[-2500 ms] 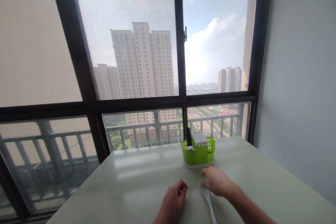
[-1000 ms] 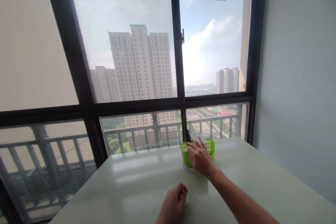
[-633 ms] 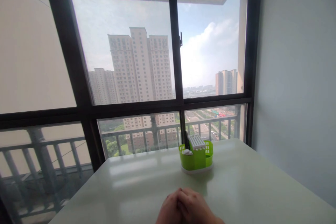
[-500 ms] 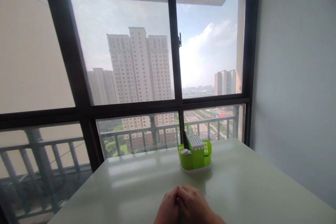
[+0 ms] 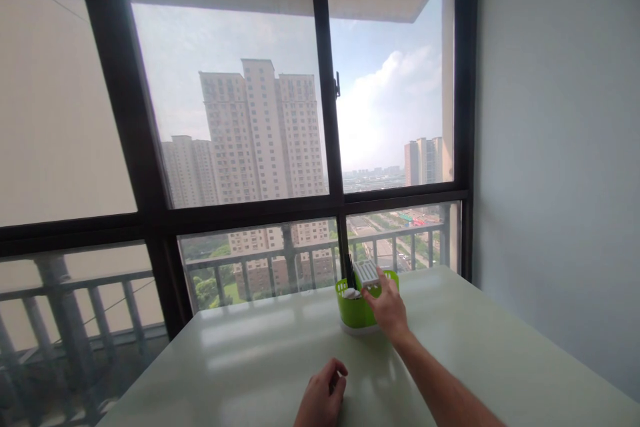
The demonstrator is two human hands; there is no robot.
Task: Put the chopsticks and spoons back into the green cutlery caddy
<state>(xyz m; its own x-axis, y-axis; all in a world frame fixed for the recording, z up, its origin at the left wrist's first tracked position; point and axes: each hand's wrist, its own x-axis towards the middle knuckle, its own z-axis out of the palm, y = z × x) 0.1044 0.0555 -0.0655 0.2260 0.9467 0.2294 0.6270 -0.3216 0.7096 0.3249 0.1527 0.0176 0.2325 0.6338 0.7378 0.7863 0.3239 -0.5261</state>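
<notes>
Pale green glossy table (image 5: 500, 360): bears both hands.
Lime-green slotted plastic cutlery caddy (image 5: 353, 310): upright, ahead of both hands.
Right hand (image 5: 387, 307): nearer, outstretched, fingers loosely spread against the caddy; any grasp cannot be told.
Left hand (image 5: 320, 397): well short, loosely curled; contents hidden.

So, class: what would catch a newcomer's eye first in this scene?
The big window with its tower blocks fills most of the view. On the pale table, a green caddy stands near the far edge, and the right hand reaches onto it. The left hand rests curled at the near edge.
</notes>
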